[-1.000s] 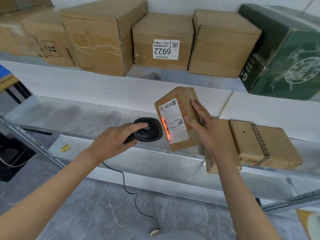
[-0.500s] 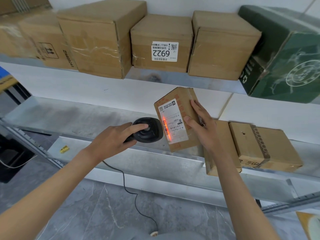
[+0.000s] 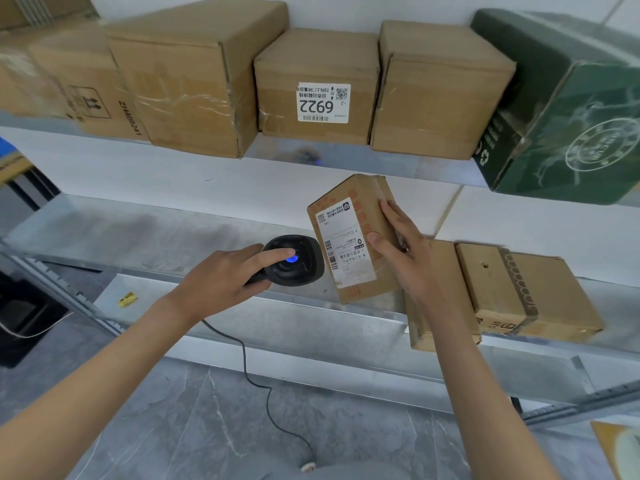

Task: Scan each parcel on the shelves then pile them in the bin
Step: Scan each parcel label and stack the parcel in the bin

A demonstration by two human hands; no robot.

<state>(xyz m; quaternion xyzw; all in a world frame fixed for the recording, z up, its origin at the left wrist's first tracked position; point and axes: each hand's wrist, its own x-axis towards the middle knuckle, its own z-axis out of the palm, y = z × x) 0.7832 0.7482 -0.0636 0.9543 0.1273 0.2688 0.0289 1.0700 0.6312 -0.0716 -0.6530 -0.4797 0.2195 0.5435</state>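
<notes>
Small brown cardboard parcel with white label [image 3: 353, 237] gripped upright by right hand [image 3: 403, 251] above lower metal shelf [image 3: 138, 237]. Black corded handheld scanner [image 3: 294, 261] clasped in left hand [image 3: 221, 282], just beside the label.

The parcel [image 3: 353, 237] stands on the lower shelf [image 3: 138, 244] just left of the right hand [image 3: 403, 251]; the scanner [image 3: 294, 261] sits right of the left hand [image 3: 221, 282].

Both forearms are bare to the frame edge; no sleeves, rings or watch show
</notes>
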